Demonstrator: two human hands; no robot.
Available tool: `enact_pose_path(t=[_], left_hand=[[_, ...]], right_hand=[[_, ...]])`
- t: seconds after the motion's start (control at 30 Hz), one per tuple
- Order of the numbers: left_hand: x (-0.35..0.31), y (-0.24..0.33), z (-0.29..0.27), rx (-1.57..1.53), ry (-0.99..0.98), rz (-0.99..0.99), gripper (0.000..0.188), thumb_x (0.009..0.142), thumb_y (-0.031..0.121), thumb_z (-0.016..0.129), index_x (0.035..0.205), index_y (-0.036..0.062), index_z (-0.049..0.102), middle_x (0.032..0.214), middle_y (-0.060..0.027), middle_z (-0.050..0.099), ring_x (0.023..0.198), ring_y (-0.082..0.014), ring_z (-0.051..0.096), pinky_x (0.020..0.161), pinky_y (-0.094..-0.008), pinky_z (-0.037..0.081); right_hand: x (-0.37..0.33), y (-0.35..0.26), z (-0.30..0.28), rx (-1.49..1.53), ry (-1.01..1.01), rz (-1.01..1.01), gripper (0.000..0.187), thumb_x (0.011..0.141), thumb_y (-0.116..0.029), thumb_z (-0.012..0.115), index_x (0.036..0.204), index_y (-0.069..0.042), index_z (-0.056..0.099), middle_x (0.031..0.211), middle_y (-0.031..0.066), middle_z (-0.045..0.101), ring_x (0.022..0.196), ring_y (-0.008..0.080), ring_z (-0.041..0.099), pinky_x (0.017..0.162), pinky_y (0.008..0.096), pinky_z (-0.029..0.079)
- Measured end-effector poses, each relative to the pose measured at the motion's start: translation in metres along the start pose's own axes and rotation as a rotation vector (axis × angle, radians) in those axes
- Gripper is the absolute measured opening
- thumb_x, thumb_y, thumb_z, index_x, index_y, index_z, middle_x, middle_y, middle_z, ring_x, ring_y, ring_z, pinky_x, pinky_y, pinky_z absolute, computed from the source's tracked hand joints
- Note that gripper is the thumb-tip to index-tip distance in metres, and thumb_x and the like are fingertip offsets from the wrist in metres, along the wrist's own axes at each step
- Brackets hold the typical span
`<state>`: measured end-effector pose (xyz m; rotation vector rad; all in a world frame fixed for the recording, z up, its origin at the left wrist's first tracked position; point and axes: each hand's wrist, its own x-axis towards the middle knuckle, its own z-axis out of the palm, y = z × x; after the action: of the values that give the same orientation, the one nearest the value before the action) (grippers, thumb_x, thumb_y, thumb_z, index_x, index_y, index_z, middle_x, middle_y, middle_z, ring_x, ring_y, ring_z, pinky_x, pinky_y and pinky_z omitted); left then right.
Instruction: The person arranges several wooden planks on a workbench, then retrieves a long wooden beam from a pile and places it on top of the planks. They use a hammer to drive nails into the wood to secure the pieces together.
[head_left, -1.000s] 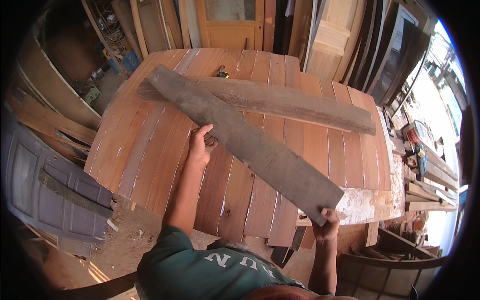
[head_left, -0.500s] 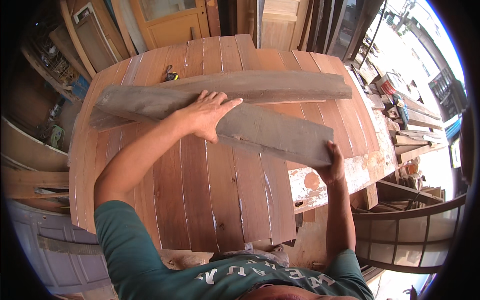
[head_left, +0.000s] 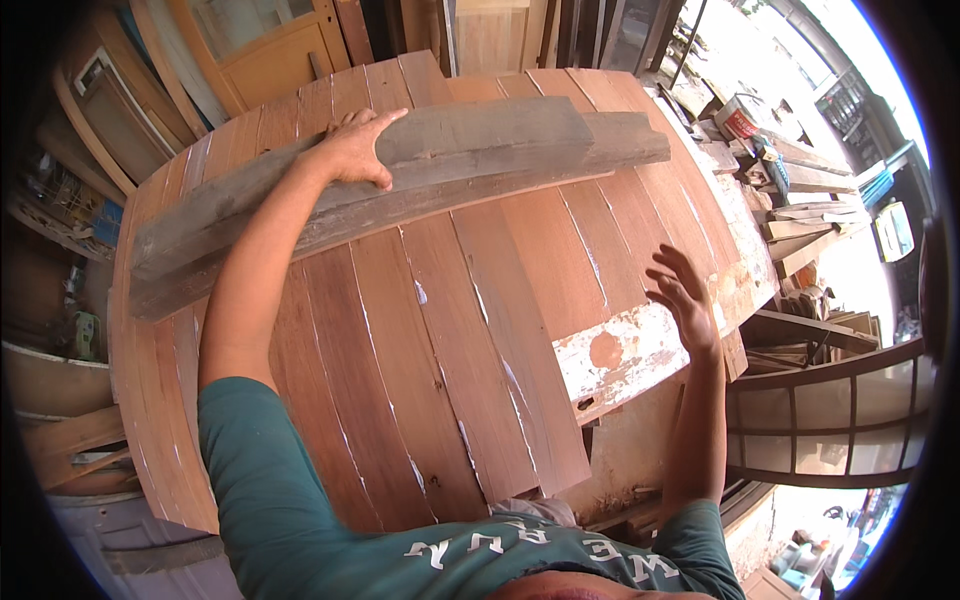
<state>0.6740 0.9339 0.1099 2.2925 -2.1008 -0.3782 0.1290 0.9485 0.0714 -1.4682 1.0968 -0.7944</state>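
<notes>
While two grey, weathered planks lie stacked lengthwise across the far part of the surface [head_left: 420, 330], the upper plank [head_left: 470, 135] sits on the lower plank [head_left: 420, 200], both rough-sawn, long and slightly bowed by the lens. Surface is a big panel of reddish-brown boards with pale scratches; one near-right patch [head_left: 620, 350] is flaking white paint. Room: workshop, timber offcuts [head_left: 800, 190] piled at right, a yellow-framed door [head_left: 270, 50] leaning at the back, metal railing [head_left: 830, 420] lower right. Left hand [head_left: 355, 150] lies palm down, fingers loosely spread, on the upper plank's edge; pressing or gripping, hard to tell. Right hand [head_left: 685, 295] is empty, fingers splayed, hovering over the surface's right edge, touching nothing.
</notes>
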Motion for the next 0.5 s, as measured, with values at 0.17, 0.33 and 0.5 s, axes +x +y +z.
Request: enact_pose_path(t=[0.17, 0.33, 0.5], left_hand=[[-0.010, -0.004, 0.012, 0.032, 0.124, -0.051, 0.124, 0.062, 0.043, 0.093, 0.164, 0.0314, 0.024, 0.168, -0.0157, 0.023, 0.157, -0.0364, 0.016, 0.124, -0.0667, 0.014], [-0.064, -0.030, -0.007, -0.025, 0.275, -0.172, 0.116, 0.071, 0.055, 0.086, 0.164, 0.0292, 0.023, 0.172, -0.0151, 0.013, 0.159, -0.0362, 0.009, 0.123, -0.0691, 0.011], [-0.181, -0.061, -0.038, -0.153, 0.336, -0.363, 0.102, 0.081, 0.052, 0.081, 0.162, 0.0153, 0.031, 0.170, -0.0184, 0.020, 0.158, -0.0351, 0.017, 0.126, -0.0547, 0.021]], right_hand=[[-0.077, 0.062, -0.022, 0.091, 0.054, 0.215, 0.065, 0.097, -0.028, 0.064, 0.152, -0.002, 0.042, 0.144, 0.0203, 0.053, 0.126, 0.0313, 0.060, 0.098, 0.0421, 0.052], [-0.100, 0.072, -0.017, 0.135, 0.046, 0.229, 0.058, 0.100, -0.025, 0.065, 0.151, -0.004, 0.045, 0.138, 0.0155, 0.059, 0.116, 0.0261, 0.065, 0.093, 0.0388, 0.055], [-0.108, 0.054, -0.001, -0.026, -0.110, 0.160, 0.059, 0.097, -0.022, 0.067, 0.148, -0.001, 0.046, 0.133, 0.0181, 0.060, 0.112, 0.0252, 0.065, 0.092, 0.0372, 0.054]])
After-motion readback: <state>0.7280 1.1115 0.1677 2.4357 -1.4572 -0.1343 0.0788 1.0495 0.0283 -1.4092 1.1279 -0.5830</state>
